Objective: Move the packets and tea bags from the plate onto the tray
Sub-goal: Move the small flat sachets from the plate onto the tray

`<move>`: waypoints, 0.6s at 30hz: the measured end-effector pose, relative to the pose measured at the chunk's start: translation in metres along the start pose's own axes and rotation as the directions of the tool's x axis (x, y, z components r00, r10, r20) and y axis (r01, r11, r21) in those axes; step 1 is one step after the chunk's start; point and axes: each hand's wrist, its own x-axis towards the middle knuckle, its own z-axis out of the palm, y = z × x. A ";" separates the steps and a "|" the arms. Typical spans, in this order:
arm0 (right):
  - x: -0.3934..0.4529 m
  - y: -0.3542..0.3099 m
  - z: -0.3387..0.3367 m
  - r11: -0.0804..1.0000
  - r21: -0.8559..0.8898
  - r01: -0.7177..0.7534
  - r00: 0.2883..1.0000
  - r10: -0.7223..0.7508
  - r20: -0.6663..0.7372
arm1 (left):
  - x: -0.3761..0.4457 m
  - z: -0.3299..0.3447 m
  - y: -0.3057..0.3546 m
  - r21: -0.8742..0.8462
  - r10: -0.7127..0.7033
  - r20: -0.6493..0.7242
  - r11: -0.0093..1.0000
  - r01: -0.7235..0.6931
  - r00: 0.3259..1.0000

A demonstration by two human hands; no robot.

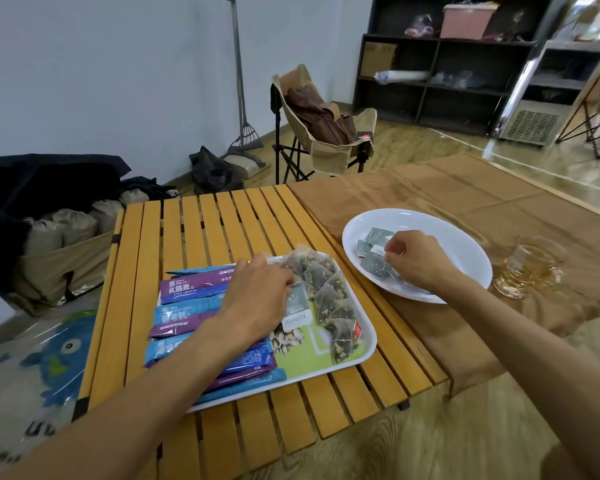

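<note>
- Slatted table (pixel 201 216): varnished wood, smooth, slightly shiny.
- Tray (pixel 369 344): glossy white plastic.
- Plate (pixel 464 244): smooth, glossy white.
- Stick packets (pixel 194 289): shiny foil-like film.
- Tea bags (pixel 326 289): translucent mesh.
- Cloth (pixel 464 195), right: matt brown, creased.
- Cup (pixel 530 265), far right: clear glass.

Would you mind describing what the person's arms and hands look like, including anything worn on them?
Both forearms are bare right up to the picture's edge: no sleeves show. The left hand and right hand wear no gloves, and no watch, ring or bracelet is visible.
</note>
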 end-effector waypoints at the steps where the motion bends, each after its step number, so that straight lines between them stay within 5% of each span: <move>1: 0.002 0.002 0.003 1.000 -0.027 -0.004 1.000 0.004 -0.015 | -0.001 0.001 0.001 0.057 0.026 -0.018 0.998 -0.025 1.000; 5: 0.012 0.009 0.011 0.987 -0.158 -0.042 0.997 0.032 -0.068 | -0.008 0.001 0.010 0.143 0.139 -0.075 0.982 -0.127 0.987; 9: 0.015 0.015 0.016 0.973 -0.225 -0.056 0.998 0.056 -0.008 | -0.014 0.003 0.020 0.145 0.168 0.086 0.973 -0.179 0.982; 18: 0.013 0.016 0.013 0.988 -0.128 -0.085 0.996 0.086 0.007 | -0.017 0.003 0.010 0.201 0.123 0.174 0.967 -0.157 0.977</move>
